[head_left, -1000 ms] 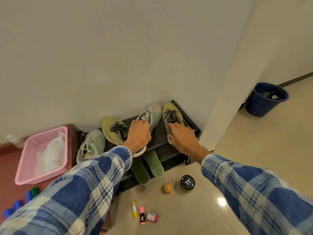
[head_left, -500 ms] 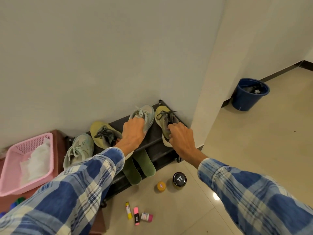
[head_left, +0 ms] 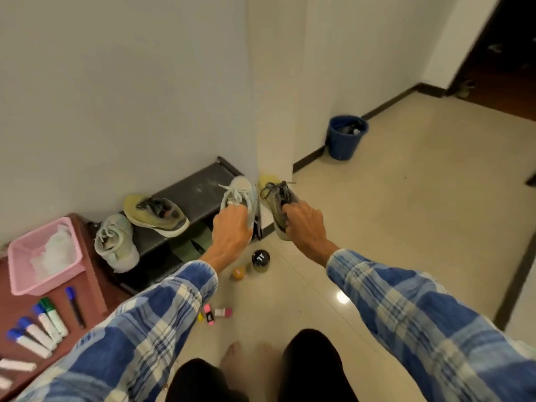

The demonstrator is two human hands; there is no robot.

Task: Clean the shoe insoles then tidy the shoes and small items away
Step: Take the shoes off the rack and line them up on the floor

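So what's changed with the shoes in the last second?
The left hand now grips the pale mint shoe and the right hand the olive shoe, both lifted off the rack and carried rightward. The other two shoes, the green insoles and the small items on the floor stayed put.

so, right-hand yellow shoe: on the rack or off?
Off: the right hand holds the yellow shoe past the rack's right end, over the floor.

Glossy floor tiles point(head_left: 406, 227) — matt rack point(head_left: 197, 190)

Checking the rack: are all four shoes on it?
No, the right hand holds a yellow shoe past the rack's end, over the floor.
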